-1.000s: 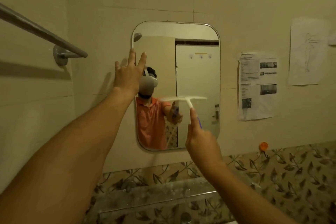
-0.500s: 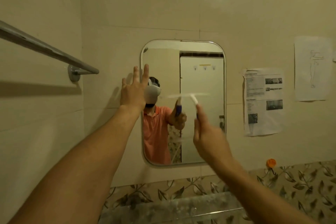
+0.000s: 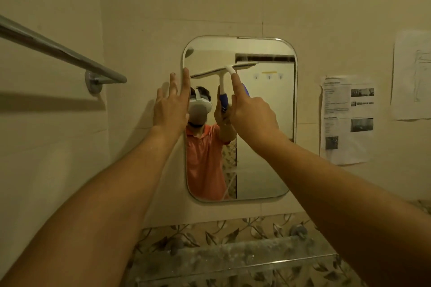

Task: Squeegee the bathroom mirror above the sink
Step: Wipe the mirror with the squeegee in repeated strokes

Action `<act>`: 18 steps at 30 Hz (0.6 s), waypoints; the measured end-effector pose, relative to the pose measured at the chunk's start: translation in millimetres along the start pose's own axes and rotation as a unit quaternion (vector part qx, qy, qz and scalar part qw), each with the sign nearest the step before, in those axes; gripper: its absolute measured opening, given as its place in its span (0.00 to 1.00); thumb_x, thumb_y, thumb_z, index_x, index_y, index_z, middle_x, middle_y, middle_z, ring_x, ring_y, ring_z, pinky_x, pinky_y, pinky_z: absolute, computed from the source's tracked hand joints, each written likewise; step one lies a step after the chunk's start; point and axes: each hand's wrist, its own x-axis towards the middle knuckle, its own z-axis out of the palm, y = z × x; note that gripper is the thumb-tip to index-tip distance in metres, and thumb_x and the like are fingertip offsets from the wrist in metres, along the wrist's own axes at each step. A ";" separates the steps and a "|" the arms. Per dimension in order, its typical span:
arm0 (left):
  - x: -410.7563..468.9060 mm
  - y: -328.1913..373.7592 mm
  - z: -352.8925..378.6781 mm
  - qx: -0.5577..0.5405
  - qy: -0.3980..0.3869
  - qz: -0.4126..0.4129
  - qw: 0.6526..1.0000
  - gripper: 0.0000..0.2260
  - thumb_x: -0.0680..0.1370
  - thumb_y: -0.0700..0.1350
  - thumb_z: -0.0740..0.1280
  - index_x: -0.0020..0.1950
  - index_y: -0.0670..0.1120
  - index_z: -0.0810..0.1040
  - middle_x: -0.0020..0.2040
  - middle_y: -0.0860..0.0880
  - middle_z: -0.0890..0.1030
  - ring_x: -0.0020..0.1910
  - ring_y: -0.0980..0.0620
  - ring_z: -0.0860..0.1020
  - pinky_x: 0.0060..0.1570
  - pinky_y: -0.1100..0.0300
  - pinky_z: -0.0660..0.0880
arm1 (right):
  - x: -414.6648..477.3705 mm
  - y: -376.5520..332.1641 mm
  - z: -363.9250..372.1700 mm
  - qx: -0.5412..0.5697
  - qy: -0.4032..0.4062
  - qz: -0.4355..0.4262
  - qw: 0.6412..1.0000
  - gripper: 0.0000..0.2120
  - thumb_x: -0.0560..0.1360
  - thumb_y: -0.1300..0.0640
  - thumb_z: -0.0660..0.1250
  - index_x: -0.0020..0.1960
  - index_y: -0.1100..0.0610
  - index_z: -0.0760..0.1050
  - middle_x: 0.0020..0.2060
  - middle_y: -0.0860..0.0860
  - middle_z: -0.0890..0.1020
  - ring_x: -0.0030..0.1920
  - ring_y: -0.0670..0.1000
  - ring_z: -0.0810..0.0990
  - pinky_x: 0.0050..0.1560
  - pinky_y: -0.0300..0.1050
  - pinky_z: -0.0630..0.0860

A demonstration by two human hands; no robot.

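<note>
A towel rail [image 3: 63,53] runs along the left wall. The left hand [image 3: 171,105] lies flat, fingers straight, at the left edge of the mirror [image 3: 263,158]. High on the glass sits the squeegee [image 3: 217,72], its blade running nearly level across, right end slightly raised, handle pointing down. It looks light and stiff, best taken by the blue grip, which the right hand [image 3: 251,112] clasps, forefinger laid along the neck.
</note>
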 end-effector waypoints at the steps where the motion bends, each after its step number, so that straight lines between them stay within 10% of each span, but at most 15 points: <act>1: -0.3 -0.2 0.6 -0.018 0.001 -0.003 1.000 0.67 0.66 0.57 0.81 0.79 0.51 0.27 0.80 0.36 0.57 0.75 0.36 0.67 0.70 0.43 0.68 | -10.9 5.5 7.1 -0.005 0.000 0.000 1.000 0.37 0.85 0.53 0.57 0.81 0.41 0.34 0.31 0.53 0.73 0.26 0.51 0.76 0.23 0.46 0.75; 18: 4.6 8.1 -7.7 -0.027 -0.039 -0.043 0.998 0.62 0.70 0.57 0.78 0.78 0.54 0.27 0.82 0.40 0.53 0.72 0.32 0.67 0.66 0.42 0.73 | -232.1 84.1 104.0 -0.026 -0.199 0.035 0.979 0.48 0.84 0.57 0.56 0.67 0.41 0.11 0.40 0.49 0.76 0.28 0.44 0.68 0.36 0.39 0.75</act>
